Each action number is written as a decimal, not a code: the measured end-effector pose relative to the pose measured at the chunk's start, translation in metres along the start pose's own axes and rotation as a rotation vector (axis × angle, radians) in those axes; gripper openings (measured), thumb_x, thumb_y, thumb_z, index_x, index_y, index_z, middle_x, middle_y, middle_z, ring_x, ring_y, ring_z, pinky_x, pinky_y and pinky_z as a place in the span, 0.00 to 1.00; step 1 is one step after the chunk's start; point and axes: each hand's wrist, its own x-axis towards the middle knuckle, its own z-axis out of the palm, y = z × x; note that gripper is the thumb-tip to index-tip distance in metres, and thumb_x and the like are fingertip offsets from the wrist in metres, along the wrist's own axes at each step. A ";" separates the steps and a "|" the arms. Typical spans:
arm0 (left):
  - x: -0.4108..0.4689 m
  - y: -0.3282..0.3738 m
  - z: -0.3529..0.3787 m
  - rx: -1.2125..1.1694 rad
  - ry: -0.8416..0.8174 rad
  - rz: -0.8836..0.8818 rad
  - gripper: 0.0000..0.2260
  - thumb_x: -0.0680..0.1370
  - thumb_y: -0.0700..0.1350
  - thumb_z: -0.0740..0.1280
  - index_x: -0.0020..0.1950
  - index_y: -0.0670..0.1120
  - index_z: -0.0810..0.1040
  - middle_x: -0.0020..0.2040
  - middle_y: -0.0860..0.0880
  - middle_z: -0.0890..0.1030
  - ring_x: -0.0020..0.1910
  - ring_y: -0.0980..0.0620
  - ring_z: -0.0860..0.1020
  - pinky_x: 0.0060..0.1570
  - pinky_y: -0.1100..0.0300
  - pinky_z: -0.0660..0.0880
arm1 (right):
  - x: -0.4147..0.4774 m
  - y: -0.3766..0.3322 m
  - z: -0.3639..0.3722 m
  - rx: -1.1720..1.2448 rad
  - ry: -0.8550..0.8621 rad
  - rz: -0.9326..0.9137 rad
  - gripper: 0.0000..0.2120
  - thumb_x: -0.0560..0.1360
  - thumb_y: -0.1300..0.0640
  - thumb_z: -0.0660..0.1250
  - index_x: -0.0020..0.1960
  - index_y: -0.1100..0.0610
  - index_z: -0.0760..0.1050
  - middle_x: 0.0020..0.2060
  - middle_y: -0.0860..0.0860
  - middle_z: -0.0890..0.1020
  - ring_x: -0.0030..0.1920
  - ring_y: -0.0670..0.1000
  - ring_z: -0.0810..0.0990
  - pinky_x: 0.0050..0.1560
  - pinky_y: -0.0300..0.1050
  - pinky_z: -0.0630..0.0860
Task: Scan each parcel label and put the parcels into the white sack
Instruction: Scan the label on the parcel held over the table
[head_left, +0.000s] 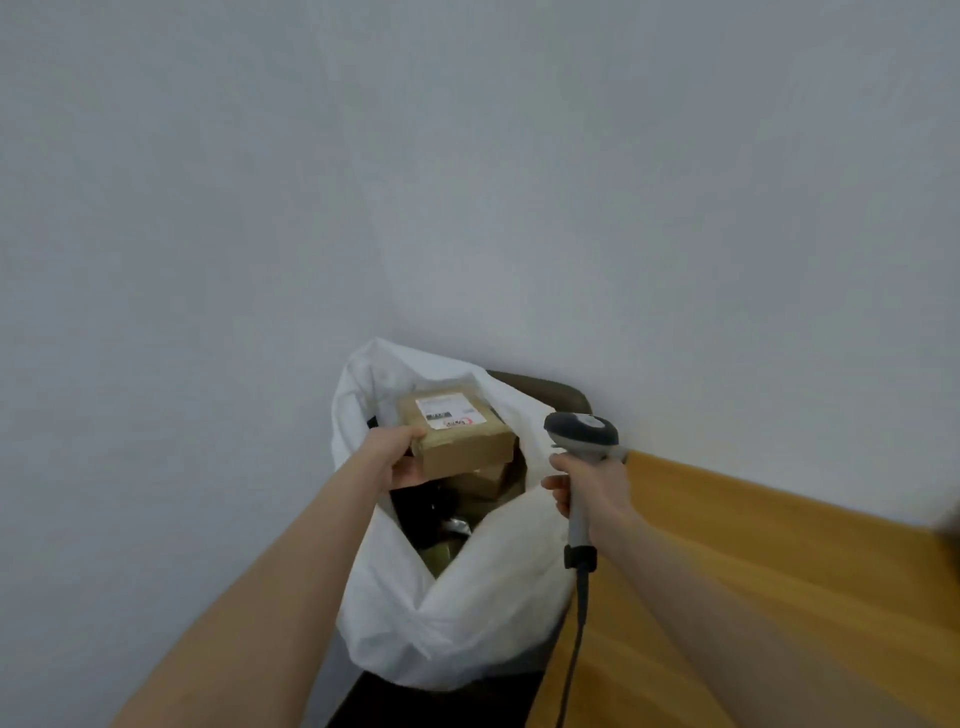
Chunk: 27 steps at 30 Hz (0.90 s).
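Left hand (402, 457): you grip a labelled parcel (460, 434) over the white sack (467, 608).
Right hand (592, 486): you hold the scanner (582, 441).
Sack: already holds other parcels.
Left: judged, drop this one in.

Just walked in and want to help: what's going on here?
A person is bagging parcels. The left hand holds a labelled cardboard box at the mouth of the open white sack, where other parcels already lie. The right hand grips a corded scanner beside the wooden table.

Dim, even indoor light, soft faint shadows, slight overall blur, wide-angle bending at edges
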 end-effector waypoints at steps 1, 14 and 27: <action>0.018 0.003 -0.008 0.016 0.003 -0.038 0.12 0.79 0.42 0.66 0.60 0.39 0.73 0.40 0.40 0.78 0.34 0.45 0.78 0.18 0.59 0.74 | 0.011 0.001 0.014 -0.003 0.010 0.010 0.04 0.75 0.61 0.70 0.43 0.61 0.76 0.34 0.57 0.82 0.28 0.49 0.76 0.33 0.42 0.76; 0.176 -0.004 0.012 0.603 -0.218 0.202 0.12 0.79 0.41 0.64 0.61 0.39 0.76 0.59 0.41 0.77 0.57 0.44 0.75 0.61 0.53 0.72 | 0.093 0.009 0.080 -0.035 0.217 0.074 0.04 0.75 0.62 0.68 0.45 0.64 0.77 0.33 0.59 0.82 0.27 0.51 0.75 0.32 0.44 0.74; 0.108 0.004 0.134 0.975 -0.236 0.725 0.17 0.80 0.43 0.61 0.69 0.48 0.70 0.66 0.44 0.70 0.59 0.45 0.75 0.60 0.54 0.74 | 0.048 0.007 0.000 0.345 0.314 0.212 0.05 0.78 0.62 0.65 0.45 0.62 0.73 0.34 0.59 0.79 0.23 0.49 0.74 0.27 0.43 0.73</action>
